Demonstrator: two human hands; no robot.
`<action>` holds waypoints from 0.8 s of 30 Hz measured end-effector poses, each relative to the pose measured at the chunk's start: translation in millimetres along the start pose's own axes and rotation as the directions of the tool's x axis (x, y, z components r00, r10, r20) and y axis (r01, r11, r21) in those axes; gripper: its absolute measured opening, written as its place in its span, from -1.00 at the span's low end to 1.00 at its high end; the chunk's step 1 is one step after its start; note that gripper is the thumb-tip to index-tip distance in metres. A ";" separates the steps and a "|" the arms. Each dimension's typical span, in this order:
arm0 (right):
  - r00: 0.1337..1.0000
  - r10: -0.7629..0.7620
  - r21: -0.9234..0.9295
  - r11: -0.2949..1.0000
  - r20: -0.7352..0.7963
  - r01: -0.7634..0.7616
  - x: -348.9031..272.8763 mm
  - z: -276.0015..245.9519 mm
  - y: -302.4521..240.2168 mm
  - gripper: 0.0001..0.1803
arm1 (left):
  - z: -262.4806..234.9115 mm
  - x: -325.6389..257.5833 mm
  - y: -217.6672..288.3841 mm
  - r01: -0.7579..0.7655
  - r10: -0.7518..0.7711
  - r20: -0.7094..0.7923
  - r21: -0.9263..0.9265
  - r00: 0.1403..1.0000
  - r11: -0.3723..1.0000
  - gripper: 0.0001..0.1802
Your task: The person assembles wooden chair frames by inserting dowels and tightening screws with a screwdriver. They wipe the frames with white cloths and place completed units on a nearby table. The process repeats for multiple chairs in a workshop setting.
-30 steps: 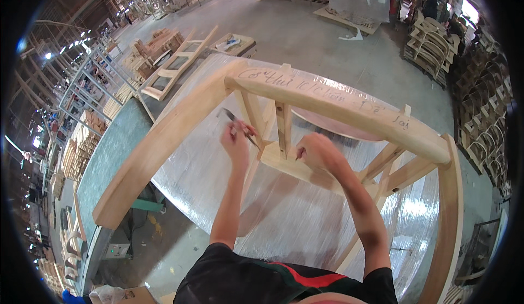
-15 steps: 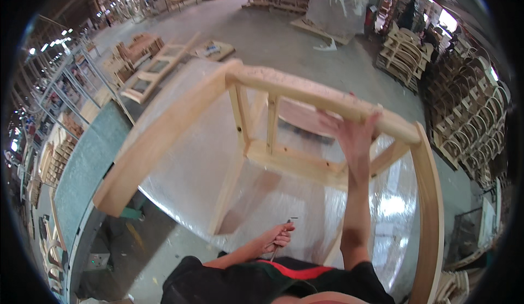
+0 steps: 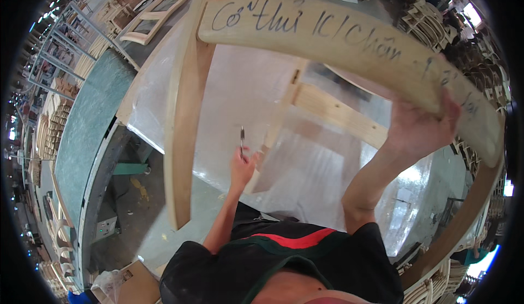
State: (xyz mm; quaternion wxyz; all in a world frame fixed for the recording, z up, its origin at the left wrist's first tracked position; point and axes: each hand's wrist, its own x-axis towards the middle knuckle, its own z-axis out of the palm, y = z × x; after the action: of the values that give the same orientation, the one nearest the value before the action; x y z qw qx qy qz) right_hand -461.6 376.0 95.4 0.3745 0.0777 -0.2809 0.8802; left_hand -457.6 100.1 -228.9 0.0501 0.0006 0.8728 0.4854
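Observation:
A pale wooden chair frame [image 3: 183, 113] is tilted up close in front of me. Its thick curved rail [image 3: 327, 47], with dark handwriting on its face, spans the upper view. My right hand [image 3: 420, 124] is wrapped round the lower edge of that rail, toward its right end. A slim pen [image 3: 242, 134] points upward from the closed fingers of my left hand [image 3: 243, 167], between the frame's left leg and a lower wooden bar. The hand is apart from the rail.
Beneath the frame lies a broad surface wrapped in clear film [image 3: 240, 85]. To the left stands a green-topped bench [image 3: 93, 107] beside a metal rack [image 3: 63, 58]. A cardboard box [image 3: 139, 285] sits at lower left, and stacked curved wooden parts [image 3: 428, 22] fill the far right.
The chair frame has tilted and come nearer, bringing the rail's written face into view. My right hand has moved right with it. My left hand has shifted forward and left, with the pen now upright.

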 end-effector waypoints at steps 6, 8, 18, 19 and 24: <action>0.984 -0.117 -0.211 0.974 -0.133 0.087 33.0 61.6 218.8 -0.64 | -77.4 200.7 -157.8 -0.200 0.300 -0.287 0.332 0.910 0.922 -0.60; 0.999 0.020 -0.089 0.996 0.045 -0.016 45.2 63.7 288.7 -0.79 | -107.2 251.3 -181.9 -0.308 0.412 -0.105 0.504 0.905 0.807 -0.53; 0.993 -0.002 -0.224 0.974 0.115 0.028 48.0 42.1 559.5 -0.46 | -120.2 261.5 -192.0 -0.303 0.440 -0.156 0.526 0.884 0.795 -0.65; 0.993 0.005 -0.196 0.980 0.114 0.018 43.9 41.1 580.7 -0.45 | -124.1 259.8 -187.4 -0.272 0.419 -0.178 0.531 0.891 0.803 -0.66; 0.980 0.197 -0.023 0.980 0.001 -0.197 48.0 -8.8 592.0 -0.50 | -112.9 260.0 -183.4 -0.258 0.399 -0.142 0.562 0.906 0.786 -0.68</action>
State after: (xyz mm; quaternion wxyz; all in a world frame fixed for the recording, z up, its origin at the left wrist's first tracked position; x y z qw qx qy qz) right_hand -911.1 77.8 -153.6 0.2860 0.0468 -0.2981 0.9095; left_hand -717.4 -79.7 -347.8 -0.1495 0.1055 0.9577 0.2220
